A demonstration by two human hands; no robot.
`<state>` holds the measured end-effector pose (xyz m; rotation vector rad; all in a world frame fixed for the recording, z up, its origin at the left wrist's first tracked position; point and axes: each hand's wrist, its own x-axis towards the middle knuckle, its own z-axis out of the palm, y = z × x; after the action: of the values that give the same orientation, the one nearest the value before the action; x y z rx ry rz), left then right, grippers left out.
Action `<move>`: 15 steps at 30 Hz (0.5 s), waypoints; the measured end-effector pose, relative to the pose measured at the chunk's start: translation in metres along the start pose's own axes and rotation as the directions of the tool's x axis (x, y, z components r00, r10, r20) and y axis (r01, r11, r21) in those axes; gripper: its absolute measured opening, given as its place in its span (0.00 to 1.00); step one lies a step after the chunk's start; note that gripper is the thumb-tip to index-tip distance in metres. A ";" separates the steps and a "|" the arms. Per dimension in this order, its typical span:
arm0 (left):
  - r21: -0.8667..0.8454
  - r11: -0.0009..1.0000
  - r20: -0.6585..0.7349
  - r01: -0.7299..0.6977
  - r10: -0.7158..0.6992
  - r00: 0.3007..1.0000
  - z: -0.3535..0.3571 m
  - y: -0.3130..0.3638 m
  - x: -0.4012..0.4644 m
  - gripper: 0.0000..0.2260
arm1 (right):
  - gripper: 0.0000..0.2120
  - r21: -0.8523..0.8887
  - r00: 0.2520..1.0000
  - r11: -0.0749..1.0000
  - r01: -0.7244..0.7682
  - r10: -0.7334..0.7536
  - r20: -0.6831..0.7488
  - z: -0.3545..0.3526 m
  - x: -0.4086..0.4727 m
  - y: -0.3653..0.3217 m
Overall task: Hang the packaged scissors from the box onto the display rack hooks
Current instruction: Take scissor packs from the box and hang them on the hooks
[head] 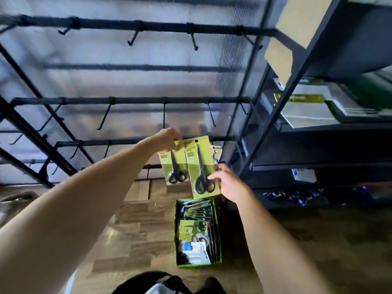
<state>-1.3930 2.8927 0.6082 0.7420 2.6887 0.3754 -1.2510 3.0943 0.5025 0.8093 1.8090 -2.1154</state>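
**Holding two carded scissors up to the rack**

Facing the display rack (131, 100), I see black crossbars with hooks (163, 115) jutting toward me, most of them bare. Down on the wooden floor (131, 230), near the rack's right-hand upright, sits the green-edged box (198, 265) with more carded packs stacked inside.

Both packs I have out are up in front of the lower crossbar. My left hand (167, 139) pinches the top edge of the front scissors pack (201, 166), close beside its hang hole, and the smaller pack behind (172, 166) seems caught in the same pinch, though I cannot tell for sure. My right hand (228, 183) steadies the front pack's lower right edge, fingers curled against the card.

These should be light, I judge: thin card, stiff enough to keep its shape but easy to bend or tear at the hole. The plastic blister looks slick, so the bare card border near the top is the better place to grip, leaving the hole free for the hook.
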 end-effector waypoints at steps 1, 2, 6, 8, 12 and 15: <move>-0.012 1.000 0.009 -0.009 0.009 1.000 -0.009 -0.001 -0.001 0.11 | 0.34 -0.005 1.000 1.000 0.026 -0.026 -0.012 0.005 -0.002 -0.007; -0.037 0.999 0.014 -0.017 0.017 1.000 -0.015 -0.002 0.001 0.10 | 0.35 -0.017 0.999 0.999 0.045 -0.046 -0.020 0.016 -0.015 -0.020; -0.086 0.992 -0.008 -0.092 0.092 0.996 -0.050 -0.008 -0.007 0.09 | 0.35 -0.048 0.994 0.994 0.094 -0.096 -0.047 0.033 -0.001 -0.035; -0.038 0.988 0.015 -0.152 0.153 0.988 -0.068 -0.008 -0.012 0.09 | 0.25 -0.083 0.988 0.991 0.106 -0.114 -0.108 0.054 -0.027 -0.063; 0.020 0.976 0.004 -0.218 0.218 0.976 -0.101 -0.006 -0.016 0.09 | 0.15 -0.141 0.952 0.972 0.190 -0.217 -0.215 0.070 -0.046 -0.092; 0.039 0.960 -0.034 -0.278 0.279 0.960 -0.118 -0.003 -0.016 0.11 | 0.22 -0.214 0.916 0.950 0.228 -0.284 -0.284 0.069 -0.049 -0.107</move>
<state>-1.4258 2.8627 0.7190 1.1400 2.6353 0.4166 -1.2837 3.0407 0.6237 0.9480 2.3481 -2.0232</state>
